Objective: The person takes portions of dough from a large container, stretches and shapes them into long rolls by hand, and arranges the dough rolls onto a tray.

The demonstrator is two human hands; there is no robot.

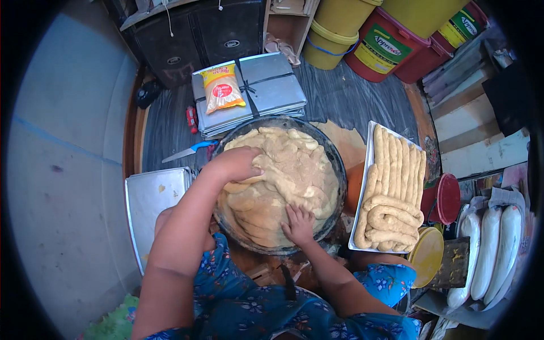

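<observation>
A wide dark round basin (341, 170) in front of me holds a large mass of pale brown dough (289, 153), uneven and folded on top. My left hand (241, 163) is at the dough's left side, its fingers curled into it around a fold; the fingertips are partly hidden. Lower down, near the basin's front, my right hand (298, 224) lies on the dough with its fingers spread, holding nothing. To the right, a metal tray (362, 187) carries several long dough ropes (396, 164) side by side, with a coiled rope (391, 218) at its near end.
Tied metal trays (277, 85) with a plastic bag of brown granules (222, 90) lie behind the basin. A blue-handled knife (187, 151) and more trays (156, 209) are at left. Buckets (331, 45) stand at the back. Wrapped white rolls (487, 249) and a red-lidded bucket (447, 198) sit at right.
</observation>
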